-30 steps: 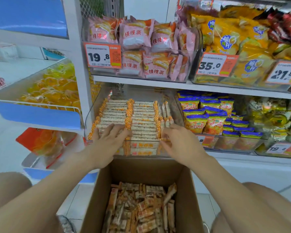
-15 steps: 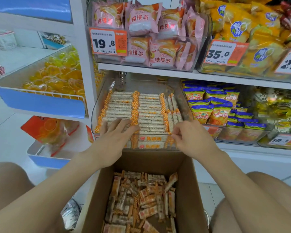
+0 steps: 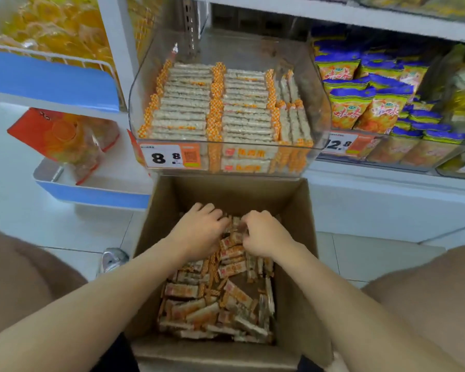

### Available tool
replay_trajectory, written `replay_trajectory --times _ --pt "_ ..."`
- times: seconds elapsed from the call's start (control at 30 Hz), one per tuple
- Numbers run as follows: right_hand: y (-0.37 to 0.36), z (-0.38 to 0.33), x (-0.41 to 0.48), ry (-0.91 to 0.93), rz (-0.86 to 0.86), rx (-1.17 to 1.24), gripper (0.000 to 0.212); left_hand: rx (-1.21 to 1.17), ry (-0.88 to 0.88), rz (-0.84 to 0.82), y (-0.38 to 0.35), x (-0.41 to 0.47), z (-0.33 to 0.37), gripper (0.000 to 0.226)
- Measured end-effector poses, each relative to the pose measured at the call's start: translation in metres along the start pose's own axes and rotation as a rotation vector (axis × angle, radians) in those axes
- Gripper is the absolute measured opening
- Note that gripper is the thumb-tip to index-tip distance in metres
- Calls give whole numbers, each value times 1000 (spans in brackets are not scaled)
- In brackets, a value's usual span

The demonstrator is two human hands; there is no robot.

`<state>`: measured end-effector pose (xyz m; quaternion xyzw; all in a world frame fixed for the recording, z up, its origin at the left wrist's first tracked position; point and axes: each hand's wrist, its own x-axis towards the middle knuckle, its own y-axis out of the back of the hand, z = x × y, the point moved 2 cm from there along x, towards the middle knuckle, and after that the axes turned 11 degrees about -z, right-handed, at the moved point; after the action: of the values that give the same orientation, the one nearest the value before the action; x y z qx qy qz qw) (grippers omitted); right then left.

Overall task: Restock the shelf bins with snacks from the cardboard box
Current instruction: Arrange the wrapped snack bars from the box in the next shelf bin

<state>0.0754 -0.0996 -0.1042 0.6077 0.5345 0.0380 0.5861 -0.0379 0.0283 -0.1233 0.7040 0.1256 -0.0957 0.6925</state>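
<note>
My left hand [image 3: 199, 233] and right hand [image 3: 265, 236] both curl around loose snack bars [image 3: 232, 268] inside the cardboard box [image 3: 163, 210].

You have two carriers here. The white shelf [image 3: 387, 181] bears a clear bin [image 3: 239, 49] flush with its front edge, filled with snack bars [image 3: 188, 108] in tidy rows; a price label [image 3: 169, 157] sits on the bin's front left corner. Just beside it, to the right, a second bin [image 3: 414, 154] holds blue-and-yellow snack bags [image 3: 355, 108]. The tiled floor [image 3: 78, 232] carries the open cardboard box [image 3: 226, 194], set against the shelf's front edge directly below the clear bin. A silvery object [image 3: 113, 260], too blurred to identify, lies on the floor just left of the box.
</note>
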Motion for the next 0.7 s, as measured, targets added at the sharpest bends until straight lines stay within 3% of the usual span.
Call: replay_trajectory --times 0.1,0.17,0.23,0.3,0.43,0.53,0.6,0.7 --pt "-48 35 27 -225 -15 292 21 -317 163 -180 -46 18 -1 47" --pt "-85 54 43 -361 -21 516 48 -459 221 -269 -71 32 -5 56" --pt "-114 61 58 -400 9 651 76 -541 276 -320 -92 47 -11 62" --pt "-123 60 67 -378 88 699 86 -608 323 -358 -108 62 -16 65" --pt "-126 58 91 -220 102 478 79 -720 315 -390 -141 76 -12 73" --pt "-141 64 115 -134 -65 301 90 -721 258 -425 -163 80 -3 80" --pt "-149 66 123 -125 -195 200 91 -721 232 -444 -171 83 2 82" --pt "-154 68 124 -174 -188 -7 83 -746 244 -448 -177 93 4 78"
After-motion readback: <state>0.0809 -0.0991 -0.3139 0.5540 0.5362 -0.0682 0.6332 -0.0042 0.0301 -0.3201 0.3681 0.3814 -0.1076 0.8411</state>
